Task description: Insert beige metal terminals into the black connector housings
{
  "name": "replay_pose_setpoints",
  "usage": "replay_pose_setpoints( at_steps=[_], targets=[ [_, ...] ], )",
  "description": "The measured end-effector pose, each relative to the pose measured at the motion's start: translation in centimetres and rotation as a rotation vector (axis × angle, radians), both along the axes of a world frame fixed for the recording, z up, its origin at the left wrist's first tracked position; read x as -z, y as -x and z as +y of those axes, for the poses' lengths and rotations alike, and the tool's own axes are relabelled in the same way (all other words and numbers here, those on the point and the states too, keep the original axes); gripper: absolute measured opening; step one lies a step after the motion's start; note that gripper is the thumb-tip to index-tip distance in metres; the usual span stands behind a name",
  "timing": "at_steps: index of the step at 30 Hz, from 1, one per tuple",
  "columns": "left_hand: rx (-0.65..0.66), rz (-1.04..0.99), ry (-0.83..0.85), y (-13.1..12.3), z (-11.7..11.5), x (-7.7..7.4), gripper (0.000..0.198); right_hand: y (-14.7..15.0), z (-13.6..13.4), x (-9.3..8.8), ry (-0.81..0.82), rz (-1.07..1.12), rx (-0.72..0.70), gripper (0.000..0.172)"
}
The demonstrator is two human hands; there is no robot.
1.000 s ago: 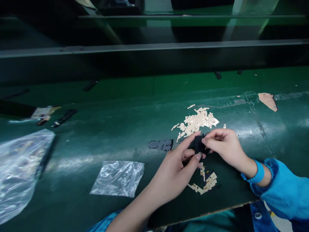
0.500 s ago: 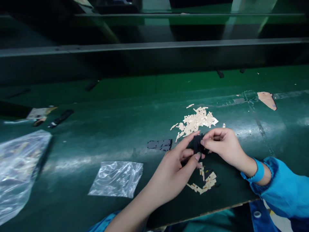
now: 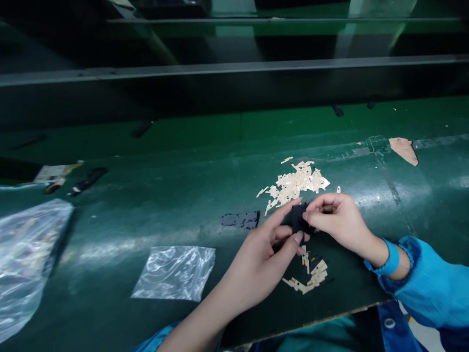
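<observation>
My left hand (image 3: 262, 254) and my right hand (image 3: 337, 220) meet over a green work surface (image 3: 154, 195), both pinching one small black flat part (image 3: 298, 218) between thumb and fingers. Just beyond them lies a heap of small beige paper strips (image 3: 296, 183). A smaller scatter of beige strips (image 3: 309, 276) lies right under my hands near the front edge. A flat black sheet of parts (image 3: 242, 219) rests to the left of my left hand's fingers.
A small clear plastic bag (image 3: 175, 272) lies flat to the left of my forearm. A larger crumpled plastic bag (image 3: 25, 254) sits at the far left. Dark small items (image 3: 86, 180) lie at the back left. A torn tan patch (image 3: 403, 148) marks the surface at the right.
Both hands stay closed on the black part with only slight finger shifts. The view has drifted a little, so everything sits slightly further left and higher.
</observation>
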State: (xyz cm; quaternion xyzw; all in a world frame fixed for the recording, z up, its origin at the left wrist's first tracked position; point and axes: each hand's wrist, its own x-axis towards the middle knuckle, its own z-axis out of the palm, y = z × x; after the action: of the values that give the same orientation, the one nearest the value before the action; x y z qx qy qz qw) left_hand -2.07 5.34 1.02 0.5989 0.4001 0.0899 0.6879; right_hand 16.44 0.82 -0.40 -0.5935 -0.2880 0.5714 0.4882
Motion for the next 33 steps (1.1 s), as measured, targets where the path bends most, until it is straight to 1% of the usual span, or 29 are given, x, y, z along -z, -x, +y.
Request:
replay_pose_setpoints(
  at_steps=[3, 8, 18, 25, 29, 33],
  targets=[
    [0.002, 0.002, -0.001, -0.06, 0.03, -0.02, 0.068, 0.0, -0.04, 0.01, 0.011, 0.011, -0.007, 0.018],
    [0.01, 0.012, -0.01, -0.04, 0.09, 0.02, 0.068, -0.1, -0.09, 0.04, 0.009, 0.046, 0.006, 0.02],
    [0.016, 0.018, -0.021, 0.01, 0.33, -0.06, 0.068, -0.09, 0.09, 0.07, -0.011, 0.0, -0.009, 0.008],
    [0.0, 0.02, -0.005, 0.03, 0.23, -0.4, 0.07, -0.03, 0.07, -0.04, -0.004, -0.01, -0.027, 0.013],
    [0.008, 0.019, -0.013, 0.02, 0.23, -0.31, 0.069, -0.14, 0.14, 0.03, 0.001, 0.021, -0.04, 0.014],
    [0.017, 0.029, -0.02, 0.05, 0.31, -0.23, 0.068, -0.2, 0.14, 0.15, 0.016, 0.007, -0.036, 0.014]
  ],
)
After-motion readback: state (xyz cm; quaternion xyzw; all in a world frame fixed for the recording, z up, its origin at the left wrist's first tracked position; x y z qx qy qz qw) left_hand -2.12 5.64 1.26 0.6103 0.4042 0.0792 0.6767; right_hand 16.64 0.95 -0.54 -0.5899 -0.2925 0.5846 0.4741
